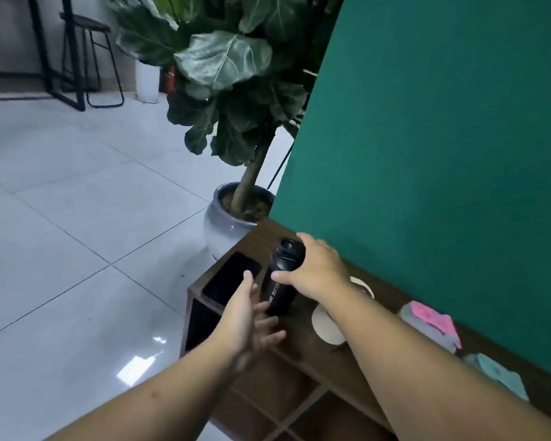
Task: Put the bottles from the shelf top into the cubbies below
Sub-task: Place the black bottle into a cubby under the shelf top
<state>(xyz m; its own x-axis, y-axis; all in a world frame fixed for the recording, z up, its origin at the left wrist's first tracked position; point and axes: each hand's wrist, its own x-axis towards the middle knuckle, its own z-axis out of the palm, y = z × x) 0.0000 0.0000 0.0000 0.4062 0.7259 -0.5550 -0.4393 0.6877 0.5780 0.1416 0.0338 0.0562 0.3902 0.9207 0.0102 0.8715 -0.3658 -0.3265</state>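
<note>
Fingers (295,241) of the right hand (315,268) wrapped around black bottle (279,291) upright on shelf top (303,338), left hand (245,316) spread just beside its base, phone (231,278) nearby

This looks like an office or studio lounge: pale glossy floor tiles (77,218), a tall black stool (89,58) at a high black frame, a large potted plant (229,90), a green backdrop (442,138) behind a wooden cubby shelf (303,342).

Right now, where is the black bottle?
In the head view, the black bottle stands on the shelf top, gripped by the right hand, with a dark phone lying to its left.
</note>
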